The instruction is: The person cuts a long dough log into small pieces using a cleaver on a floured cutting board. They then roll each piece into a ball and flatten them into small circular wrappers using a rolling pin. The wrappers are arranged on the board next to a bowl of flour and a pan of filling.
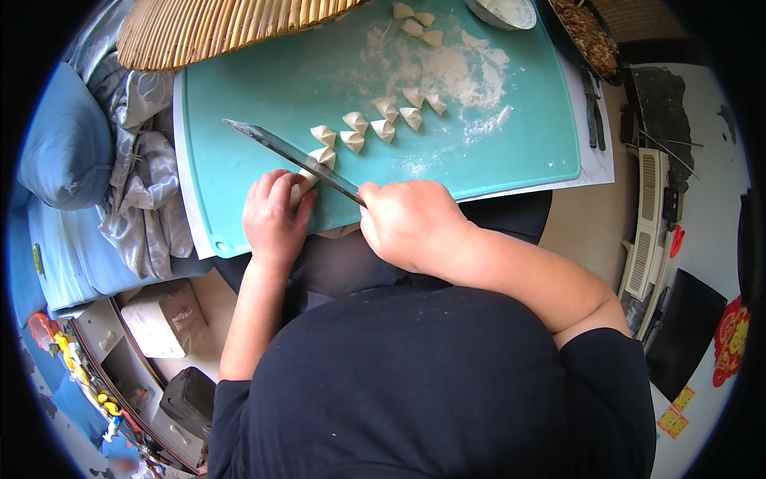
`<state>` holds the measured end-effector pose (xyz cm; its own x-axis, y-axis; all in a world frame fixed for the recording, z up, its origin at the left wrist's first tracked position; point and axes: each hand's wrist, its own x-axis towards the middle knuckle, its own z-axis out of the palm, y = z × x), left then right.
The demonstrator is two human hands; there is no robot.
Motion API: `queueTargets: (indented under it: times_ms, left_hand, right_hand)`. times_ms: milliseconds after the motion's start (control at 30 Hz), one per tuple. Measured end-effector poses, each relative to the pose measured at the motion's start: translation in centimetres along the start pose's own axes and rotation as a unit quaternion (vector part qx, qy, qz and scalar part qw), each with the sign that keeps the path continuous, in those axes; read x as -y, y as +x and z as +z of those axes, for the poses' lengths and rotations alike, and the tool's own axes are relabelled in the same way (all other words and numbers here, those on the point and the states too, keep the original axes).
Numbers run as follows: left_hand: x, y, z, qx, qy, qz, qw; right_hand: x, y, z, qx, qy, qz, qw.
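Observation:
My right hand (413,224) grips the handle end of a kitchen knife (281,151), whose blade slants up and left over the teal mat (251,99). Under the blade lies a roll of white dough (304,181), and my left hand (276,209) holds its near end against the mat. A cut dough piece (324,157) sits just beyond the blade; whether it is fully severed, I cannot tell. Several more cut dough pieces (383,130) run in two uneven rows up and to the right. The knife handle is hidden inside my right fist.
Loose flour (467,72) is spread on the mat's right half. Beyond it are more dough pieces (413,27) and a bowl of flour (505,12). A stalk tray (233,30) overlaps the far left edge. A dark pan of chopped filling (583,36) stands at the far right.

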<state>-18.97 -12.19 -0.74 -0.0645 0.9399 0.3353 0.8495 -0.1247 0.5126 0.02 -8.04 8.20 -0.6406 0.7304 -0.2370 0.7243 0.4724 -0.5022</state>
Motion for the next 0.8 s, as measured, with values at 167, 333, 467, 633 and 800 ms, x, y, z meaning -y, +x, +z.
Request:
queueTargets:
  times_ms: [167,333,467,633,800]
  left_hand:
    - [0.2,0.1,0.1,0.006,0.008,-0.001,1.0]
    - [0.8,0.2,-0.3,0.035,-0.019,-0.053,0.998]
    - [3.1,0.1,-0.6,0.041,-0.145,-0.187,0.971]
    - [3.3,1.1,-1.8,-0.058,0.004,-0.069,0.996]
    - [-0.5,1.1,-0.9,-0.086,-0.025,0.064,0.994]
  right_hand:
    - [0.0,1.0,0.4,0.027,-0.006,0.009,1.0]
    - [-0.9,0.7,0.7,0.009,0.003,0.009,1.0]
    - [-2.5,-0.8,-0.2,-0.089,0.061,-0.024,0.994]
    - [-5.0,-4.7,-4.5,-0.238,0.162,0.065,0.956]
    - [-11.9,-9.4,-7.6,-0.293,0.045,0.089,0.951]
